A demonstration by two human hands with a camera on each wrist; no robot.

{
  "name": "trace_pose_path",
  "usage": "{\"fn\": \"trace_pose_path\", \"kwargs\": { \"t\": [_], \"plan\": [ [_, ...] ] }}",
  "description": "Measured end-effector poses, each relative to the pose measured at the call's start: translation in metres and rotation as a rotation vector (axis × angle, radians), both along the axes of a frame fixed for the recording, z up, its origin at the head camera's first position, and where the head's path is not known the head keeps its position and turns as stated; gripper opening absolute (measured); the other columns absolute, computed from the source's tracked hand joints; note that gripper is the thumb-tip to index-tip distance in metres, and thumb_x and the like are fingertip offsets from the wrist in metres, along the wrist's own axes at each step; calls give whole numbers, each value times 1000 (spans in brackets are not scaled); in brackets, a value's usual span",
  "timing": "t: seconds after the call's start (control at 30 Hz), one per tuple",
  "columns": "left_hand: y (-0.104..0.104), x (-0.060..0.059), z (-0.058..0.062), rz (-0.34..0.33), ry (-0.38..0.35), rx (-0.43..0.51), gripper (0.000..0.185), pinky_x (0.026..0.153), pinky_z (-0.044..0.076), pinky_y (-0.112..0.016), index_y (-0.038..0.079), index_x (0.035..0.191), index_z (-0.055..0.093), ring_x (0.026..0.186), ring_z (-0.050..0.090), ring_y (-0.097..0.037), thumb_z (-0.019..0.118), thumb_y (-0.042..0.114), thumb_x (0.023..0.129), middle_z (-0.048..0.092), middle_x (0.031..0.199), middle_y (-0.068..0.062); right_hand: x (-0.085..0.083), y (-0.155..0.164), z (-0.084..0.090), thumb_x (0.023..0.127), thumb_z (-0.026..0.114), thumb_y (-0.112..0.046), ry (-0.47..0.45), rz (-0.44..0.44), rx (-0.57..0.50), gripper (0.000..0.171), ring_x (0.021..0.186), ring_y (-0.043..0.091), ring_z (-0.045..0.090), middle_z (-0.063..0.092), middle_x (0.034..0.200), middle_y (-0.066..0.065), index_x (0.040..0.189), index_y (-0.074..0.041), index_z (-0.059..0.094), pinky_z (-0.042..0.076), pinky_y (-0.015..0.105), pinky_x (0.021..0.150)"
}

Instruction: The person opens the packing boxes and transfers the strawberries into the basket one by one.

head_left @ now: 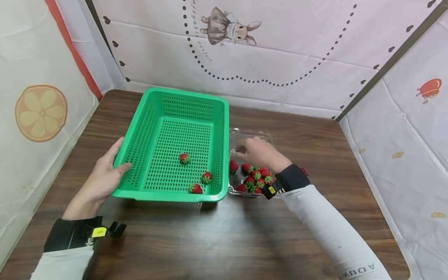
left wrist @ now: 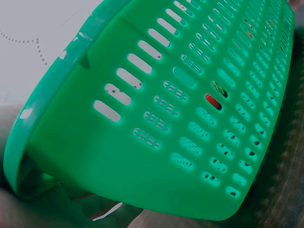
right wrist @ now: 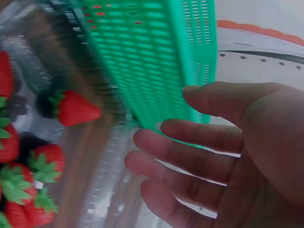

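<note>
My left hand grips the left rim of a green perforated plastic basket, thumb over the edge and fingers outside. In the left wrist view the basket wall fills most of the picture. Three strawberries lie in the basket, one strawberry near the middle and the others towards the near right. My right hand hovers over a clear plastic box right of the basket, its fingers loosely bent and holding nothing. Several strawberries sit in the box; a single strawberry lies apart from the cluster.
Everything stands on a dark wooden table. A printed cloth hangs behind the table, and pale cloths border both sides. The basket's right wall stands close against the box's left edge.
</note>
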State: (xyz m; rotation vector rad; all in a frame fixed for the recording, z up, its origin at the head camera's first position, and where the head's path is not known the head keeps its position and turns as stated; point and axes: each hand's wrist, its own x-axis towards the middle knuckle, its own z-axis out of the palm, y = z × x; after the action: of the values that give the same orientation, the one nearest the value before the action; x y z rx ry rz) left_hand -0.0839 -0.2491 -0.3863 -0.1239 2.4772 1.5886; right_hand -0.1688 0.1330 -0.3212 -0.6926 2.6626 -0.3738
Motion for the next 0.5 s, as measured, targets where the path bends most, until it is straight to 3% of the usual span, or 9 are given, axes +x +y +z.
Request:
{"fn": "trace_pose_path", "kwargs": {
  "t": [0.27,0.4,0.5],
  "plan": [
    [-1,1,0,-2,10,8,69,76,47,-22,36,154,-10,135,34,-43,33,15,104,17,159,-22,5,0,-28,98,54,-32,-78,-39,70,23,72,14,61,66,84,1,101,-12,66,47,32,68],
    [-1,1,0,-4,11,13,69,75,48,-21,39,152,-10,135,34,-43,33,15,104,17,159,-23,8,-1,-36,99,53,-29,-92,-50,51,26,57,13,50,56,67,0,83,-12,62,38,28,57],
    [0,1,0,-5,13,12,69,75,48,-22,40,152,-10,135,35,-44,33,15,104,17,159,-23,8,-2,-42,100,53,-29,-89,-47,44,30,54,13,47,51,63,-1,75,-13,57,36,28,56]
  ]
}}
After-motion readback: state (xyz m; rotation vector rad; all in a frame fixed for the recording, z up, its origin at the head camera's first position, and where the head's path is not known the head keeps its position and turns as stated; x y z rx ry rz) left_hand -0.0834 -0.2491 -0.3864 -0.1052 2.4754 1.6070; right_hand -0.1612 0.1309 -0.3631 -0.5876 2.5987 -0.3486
